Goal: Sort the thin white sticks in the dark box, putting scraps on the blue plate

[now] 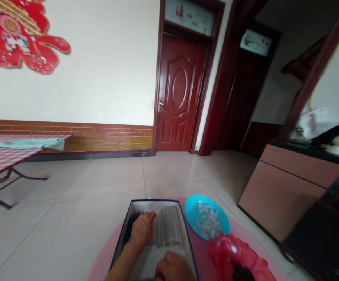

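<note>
Both hands work over clear sticks (168, 226) lying side by side in a box (156, 200).
The sticks fill the box's far right part, long axes running from its far edge toward its near edge, roughly along its right side; the left hand (143, 228), fingers curled, sits at their left margin, and the right hand (173, 267), also curled, is near the box's near edge, though whether either grasps anything I cannot tell; dark pieces (134, 215) line the box's left side, and by the pink table's (103, 259) right edge a blue bowl (190, 207) holds whitish pieces (208, 220), a red bowl (248, 253) dark ones.
</note>
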A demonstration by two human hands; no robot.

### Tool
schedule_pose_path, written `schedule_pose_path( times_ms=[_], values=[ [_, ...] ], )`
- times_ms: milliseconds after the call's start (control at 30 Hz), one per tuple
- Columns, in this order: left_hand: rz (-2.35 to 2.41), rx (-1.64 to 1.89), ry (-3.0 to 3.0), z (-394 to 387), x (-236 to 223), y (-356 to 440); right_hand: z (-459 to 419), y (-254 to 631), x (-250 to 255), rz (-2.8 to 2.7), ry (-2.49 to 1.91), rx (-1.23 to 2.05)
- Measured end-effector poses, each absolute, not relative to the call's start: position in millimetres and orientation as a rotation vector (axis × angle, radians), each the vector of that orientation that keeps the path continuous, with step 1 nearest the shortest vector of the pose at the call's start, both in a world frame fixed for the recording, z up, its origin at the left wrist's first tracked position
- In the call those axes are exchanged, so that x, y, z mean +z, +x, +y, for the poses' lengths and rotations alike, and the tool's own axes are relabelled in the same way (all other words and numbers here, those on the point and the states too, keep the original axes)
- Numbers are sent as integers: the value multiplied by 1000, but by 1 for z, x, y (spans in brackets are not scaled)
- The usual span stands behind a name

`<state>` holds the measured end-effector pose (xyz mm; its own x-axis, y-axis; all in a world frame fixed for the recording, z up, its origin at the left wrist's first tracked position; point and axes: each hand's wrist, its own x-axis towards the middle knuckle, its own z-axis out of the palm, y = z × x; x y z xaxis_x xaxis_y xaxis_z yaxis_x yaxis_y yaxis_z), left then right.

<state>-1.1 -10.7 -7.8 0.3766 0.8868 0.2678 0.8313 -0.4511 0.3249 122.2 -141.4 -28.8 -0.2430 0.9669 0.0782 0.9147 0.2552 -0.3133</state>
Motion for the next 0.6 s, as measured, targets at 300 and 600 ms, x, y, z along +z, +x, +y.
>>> schedule_pose_path(
  times_ms=[300, 600],
  values=[
    [1601, 1119, 2064, 13, 1, -22, -117, 143, 25, -2081, -1629, 302],
    [1613, 1370, 1822, 20, 0, -30, -42, 86, 15, -2047, -1729, 375]
  ],
)
